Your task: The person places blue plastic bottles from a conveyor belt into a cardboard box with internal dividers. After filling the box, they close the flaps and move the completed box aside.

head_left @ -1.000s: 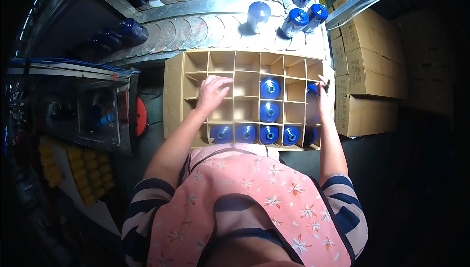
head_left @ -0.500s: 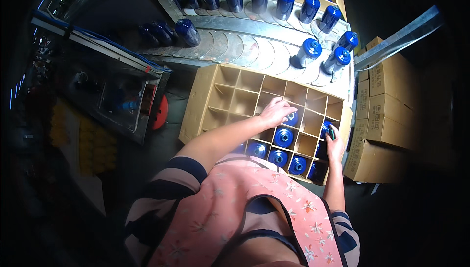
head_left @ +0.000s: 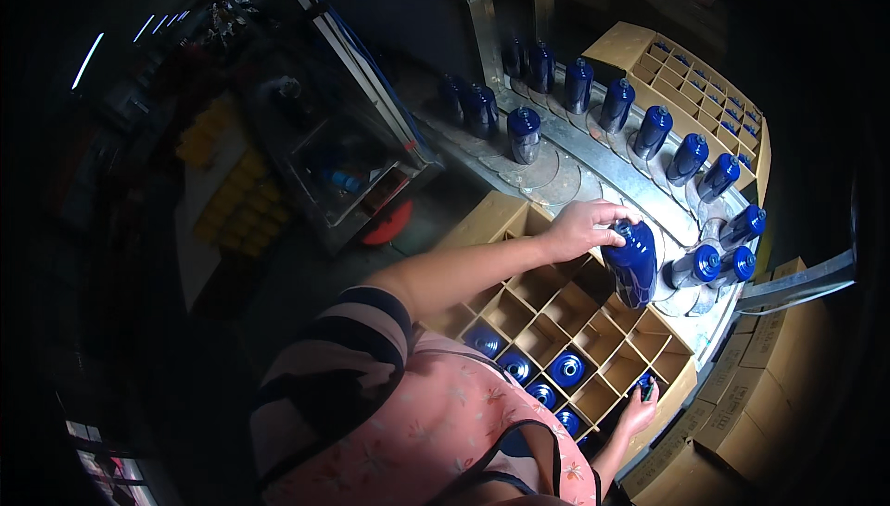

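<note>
My left hand (head_left: pixel 590 230) is closed round the neck of a glossy dark-blue bottle (head_left: pixel 636 269). The bottle hangs slightly tilted over the far side of a divided cardboard carton (head_left: pixel 688 378), close to the conveyor. Down at the carton's right side, my right hand (head_left: pixel 638 410) has its fingers bent together around a small dark object, too small to name. A blue bottle top may lie just under those fingers. Several blue bottles, one of them (head_left: pixel 567 370) in a middle cell, stand upright in the carton's near cells.
Upright blue bottles (head_left: pixel 654 131) line a curved metal conveyor (head_left: pixel 556 181) beyond the carton. Another divided carton (head_left: pixel 640 51) with bottles stands at the far right. Stacked closed cartons (head_left: pixel 732 404) and a metal rail (head_left: pixel 807 281) are at right. A red stool (head_left: pixel 387 224) is at left.
My left hand has lifted a bottle up out of its cell toward the conveyor. My right hand remains at the carton's right side. The whole view has swung to the left.
</note>
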`<action>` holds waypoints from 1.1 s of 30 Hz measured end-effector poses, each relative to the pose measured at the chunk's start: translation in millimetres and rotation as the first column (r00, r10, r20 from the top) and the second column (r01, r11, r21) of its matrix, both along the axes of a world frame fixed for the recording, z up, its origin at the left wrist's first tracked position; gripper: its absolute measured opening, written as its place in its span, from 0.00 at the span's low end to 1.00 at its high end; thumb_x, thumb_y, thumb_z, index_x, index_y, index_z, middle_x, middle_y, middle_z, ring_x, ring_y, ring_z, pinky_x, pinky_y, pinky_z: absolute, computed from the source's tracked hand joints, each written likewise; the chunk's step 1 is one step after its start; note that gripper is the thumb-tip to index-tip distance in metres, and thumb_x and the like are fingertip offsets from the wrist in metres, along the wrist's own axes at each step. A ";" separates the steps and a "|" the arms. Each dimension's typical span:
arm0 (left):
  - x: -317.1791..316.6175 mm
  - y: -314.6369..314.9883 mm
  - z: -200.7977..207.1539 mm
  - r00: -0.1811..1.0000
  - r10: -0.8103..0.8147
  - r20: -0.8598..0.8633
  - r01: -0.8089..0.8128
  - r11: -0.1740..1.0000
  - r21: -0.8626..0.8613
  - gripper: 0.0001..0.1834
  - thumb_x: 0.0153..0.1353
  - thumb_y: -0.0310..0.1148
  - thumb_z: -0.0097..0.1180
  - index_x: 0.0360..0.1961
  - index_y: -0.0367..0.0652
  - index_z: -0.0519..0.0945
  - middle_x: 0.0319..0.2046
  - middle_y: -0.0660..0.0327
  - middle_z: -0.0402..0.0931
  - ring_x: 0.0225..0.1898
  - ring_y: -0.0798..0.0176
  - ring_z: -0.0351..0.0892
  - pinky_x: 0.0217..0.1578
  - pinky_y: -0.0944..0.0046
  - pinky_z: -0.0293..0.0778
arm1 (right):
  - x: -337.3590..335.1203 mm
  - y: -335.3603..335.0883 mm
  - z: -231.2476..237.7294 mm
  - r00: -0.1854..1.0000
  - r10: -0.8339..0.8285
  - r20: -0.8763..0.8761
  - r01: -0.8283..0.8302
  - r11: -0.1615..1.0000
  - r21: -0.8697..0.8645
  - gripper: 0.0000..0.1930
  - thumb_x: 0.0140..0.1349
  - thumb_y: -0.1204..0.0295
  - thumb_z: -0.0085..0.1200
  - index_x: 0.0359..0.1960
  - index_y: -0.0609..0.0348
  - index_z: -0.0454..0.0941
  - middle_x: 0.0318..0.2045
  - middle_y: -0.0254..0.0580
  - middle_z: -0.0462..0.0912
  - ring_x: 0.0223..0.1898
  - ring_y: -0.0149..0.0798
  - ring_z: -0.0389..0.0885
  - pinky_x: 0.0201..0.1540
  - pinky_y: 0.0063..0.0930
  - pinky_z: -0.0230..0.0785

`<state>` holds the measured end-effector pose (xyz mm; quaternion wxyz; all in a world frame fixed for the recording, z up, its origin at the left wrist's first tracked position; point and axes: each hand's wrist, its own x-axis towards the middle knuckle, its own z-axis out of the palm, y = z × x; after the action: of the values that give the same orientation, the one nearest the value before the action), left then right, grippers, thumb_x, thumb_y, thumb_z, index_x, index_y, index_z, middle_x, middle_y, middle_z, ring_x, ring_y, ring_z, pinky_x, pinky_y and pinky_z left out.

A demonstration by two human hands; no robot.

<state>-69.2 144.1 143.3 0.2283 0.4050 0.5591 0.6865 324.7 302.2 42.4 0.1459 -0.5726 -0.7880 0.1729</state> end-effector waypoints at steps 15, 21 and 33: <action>-153.1 152.8 -144.8 0.959 0.169 -0.227 -0.258 0.852 -0.455 0.17 0.51 0.29 0.66 0.45 0.46 0.83 0.40 0.56 0.83 0.38 0.63 0.83 0.41 0.66 0.76 | -51.5 21.5 -13.4 0.884 -0.313 -0.347 0.150 0.894 -0.422 0.12 0.57 0.77 0.62 0.44 0.58 0.82 0.27 0.25 0.77 0.25 0.20 0.70 0.28 0.17 0.64; -139.4 181.9 -157.3 0.895 0.123 -0.429 -0.277 0.907 -0.317 0.20 0.48 0.34 0.67 0.46 0.52 0.83 0.45 0.56 0.80 0.47 0.57 0.78 0.49 0.61 0.74 | -79.4 60.4 91.9 0.795 -0.147 -0.589 0.037 0.980 -0.194 0.09 0.54 0.81 0.62 0.38 0.61 0.82 0.28 0.26 0.78 0.26 0.17 0.67 0.29 0.11 0.59; -78.9 206.5 -128.8 0.898 -0.011 -0.441 -0.178 0.906 -0.384 0.20 0.48 0.32 0.68 0.46 0.51 0.83 0.43 0.56 0.80 0.45 0.57 0.80 0.46 0.63 0.75 | -257.1 186.9 62.9 0.790 0.196 -0.581 -0.245 0.970 -0.006 0.11 0.53 0.70 0.66 0.39 0.54 0.85 0.23 0.26 0.77 0.23 0.21 0.71 0.27 0.17 0.64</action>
<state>-148.1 350.5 14.5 0.1486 0.4643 0.7458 0.4540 67.6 489.1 105.4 0.3328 -0.4031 -0.7606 0.3851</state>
